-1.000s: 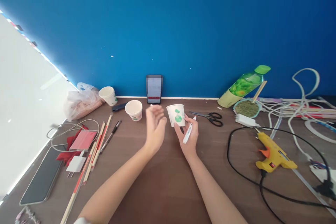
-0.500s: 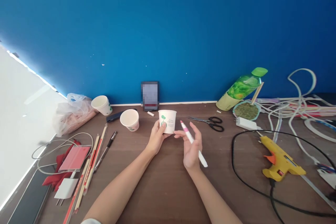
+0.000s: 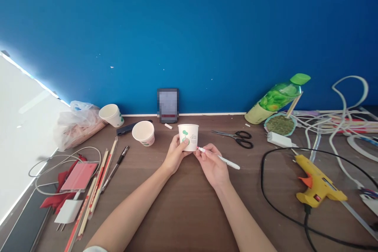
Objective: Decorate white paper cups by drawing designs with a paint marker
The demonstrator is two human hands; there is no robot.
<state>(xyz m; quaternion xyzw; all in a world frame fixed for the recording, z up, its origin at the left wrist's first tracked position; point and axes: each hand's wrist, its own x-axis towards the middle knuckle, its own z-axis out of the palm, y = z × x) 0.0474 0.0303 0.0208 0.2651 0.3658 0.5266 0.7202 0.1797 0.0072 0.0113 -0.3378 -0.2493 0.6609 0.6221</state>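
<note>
My left hand (image 3: 175, 152) is closed around the lower left of a white paper cup (image 3: 191, 134) with a green plant print, thumb across its front. The cup is upright above the table. In my right hand (image 3: 213, 161) a white marker with a pink band (image 3: 228, 162) is pinched between thumb and fingers. Its pink tip meets, or nearly meets, the cup's lower right edge; I cannot tell which. Two more paper cups stand to the left, a nearer cup (image 3: 143, 134) and a farther cup (image 3: 111, 115). Black-handled scissors (image 3: 236, 138) lie to the right of the held cup.
A propped phone (image 3: 168, 105) leans on the blue wall. On the right are a yellow glue gun (image 3: 319, 183) with its looping black cord, a tilted green bottle (image 3: 274, 100) and tangled white cables. Wooden sticks (image 3: 97, 183), a pen (image 3: 115, 168) and a charger (image 3: 69, 210) lie left.
My right hand has turned the marker from pointing up to lying nearly level and brought its tip to the cup's lower right edge. My left hand still holds the cup.
</note>
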